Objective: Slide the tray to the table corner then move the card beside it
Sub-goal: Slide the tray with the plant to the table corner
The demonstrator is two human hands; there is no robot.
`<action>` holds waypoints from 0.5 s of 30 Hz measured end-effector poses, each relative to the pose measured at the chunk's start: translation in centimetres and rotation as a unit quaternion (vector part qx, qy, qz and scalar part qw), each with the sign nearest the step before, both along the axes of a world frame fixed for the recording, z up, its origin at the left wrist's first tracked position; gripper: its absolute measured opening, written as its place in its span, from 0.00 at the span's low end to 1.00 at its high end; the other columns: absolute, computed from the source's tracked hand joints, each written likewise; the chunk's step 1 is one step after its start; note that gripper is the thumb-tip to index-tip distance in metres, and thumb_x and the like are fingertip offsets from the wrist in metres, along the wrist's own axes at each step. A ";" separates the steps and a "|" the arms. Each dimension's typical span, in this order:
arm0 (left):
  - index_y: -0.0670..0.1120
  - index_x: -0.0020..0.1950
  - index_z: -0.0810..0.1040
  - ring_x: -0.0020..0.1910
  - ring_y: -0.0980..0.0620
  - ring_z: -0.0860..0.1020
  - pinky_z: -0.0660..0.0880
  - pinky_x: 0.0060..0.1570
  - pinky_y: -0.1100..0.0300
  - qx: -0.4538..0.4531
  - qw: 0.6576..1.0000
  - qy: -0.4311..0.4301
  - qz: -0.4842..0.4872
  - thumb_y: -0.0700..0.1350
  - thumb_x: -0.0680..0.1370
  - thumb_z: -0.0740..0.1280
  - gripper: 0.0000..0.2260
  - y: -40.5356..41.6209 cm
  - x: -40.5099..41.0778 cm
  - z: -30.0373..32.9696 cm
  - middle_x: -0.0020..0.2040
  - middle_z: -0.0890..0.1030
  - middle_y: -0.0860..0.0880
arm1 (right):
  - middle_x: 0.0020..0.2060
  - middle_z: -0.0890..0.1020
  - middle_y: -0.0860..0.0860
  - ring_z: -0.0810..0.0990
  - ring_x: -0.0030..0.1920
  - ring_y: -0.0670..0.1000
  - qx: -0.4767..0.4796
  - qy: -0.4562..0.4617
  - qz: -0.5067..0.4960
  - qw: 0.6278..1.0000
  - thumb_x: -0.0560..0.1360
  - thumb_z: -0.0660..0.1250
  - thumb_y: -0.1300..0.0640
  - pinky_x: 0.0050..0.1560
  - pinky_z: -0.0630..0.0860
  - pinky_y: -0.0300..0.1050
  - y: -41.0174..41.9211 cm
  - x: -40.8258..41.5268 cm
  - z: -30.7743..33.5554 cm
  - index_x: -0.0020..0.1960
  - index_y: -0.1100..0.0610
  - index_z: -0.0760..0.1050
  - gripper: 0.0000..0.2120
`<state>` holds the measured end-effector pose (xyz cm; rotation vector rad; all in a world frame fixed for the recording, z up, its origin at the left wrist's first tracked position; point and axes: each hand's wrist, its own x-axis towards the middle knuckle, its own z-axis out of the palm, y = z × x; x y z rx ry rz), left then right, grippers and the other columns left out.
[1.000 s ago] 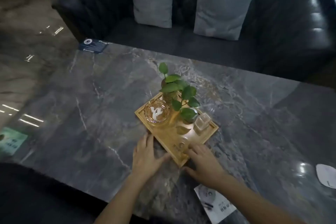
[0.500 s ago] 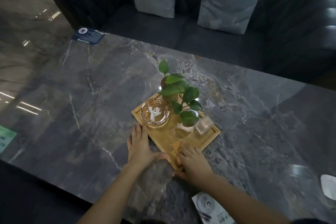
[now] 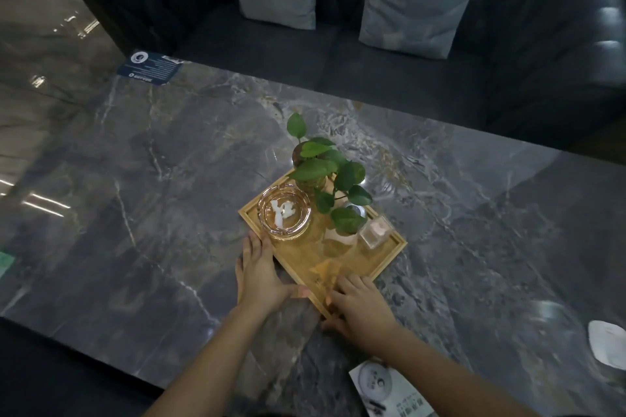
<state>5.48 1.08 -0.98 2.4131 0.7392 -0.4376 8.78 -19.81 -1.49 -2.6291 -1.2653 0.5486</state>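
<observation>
Both hands press on the rectangular light-wood tray (image 3: 359, 267) at its near corner: the left hand (image 3: 259, 276) lies flat, fingers spread, along the seven o'clock edge, and the right hand (image 3: 359, 306) curls loosely over the corner at five o'clock. Compared with a second ago, the tray has slid toward eleven o'clock across the grey marble table (image 3: 152, 186), so the push seems underway. The white printed card (image 3: 389, 393) waits untouched at the near edge, five o'clock.

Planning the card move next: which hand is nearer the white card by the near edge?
Right. The right hand is on the tray corner, just above the card; the left hand is farther left.
</observation>
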 end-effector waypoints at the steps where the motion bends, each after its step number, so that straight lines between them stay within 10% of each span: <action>1: 0.44 0.81 0.39 0.80 0.43 0.40 0.46 0.78 0.41 0.001 1.000 0.001 -0.001 0.71 0.50 0.78 0.73 -0.3 0.2 0.0 0.82 0.41 0.42 | 0.51 0.79 0.53 0.74 0.55 0.57 -0.002 0.001 -0.001 1.000 0.70 0.66 0.37 0.55 0.71 0.53 -0.2 0.1 0.1 0.52 0.53 0.78 0.22; 15: 0.44 0.80 0.39 0.81 0.42 0.42 0.47 0.77 0.40 0.009 1.000 0.001 0.001 0.72 0.51 0.76 0.72 -4.4 1.7 -0.1 0.82 0.43 0.40 | 0.52 0.79 0.54 0.74 0.53 0.57 0.012 0.017 -0.027 0.999 0.70 0.70 0.40 0.55 0.71 0.53 -4.2 2.0 0.7 0.48 0.51 0.79 0.15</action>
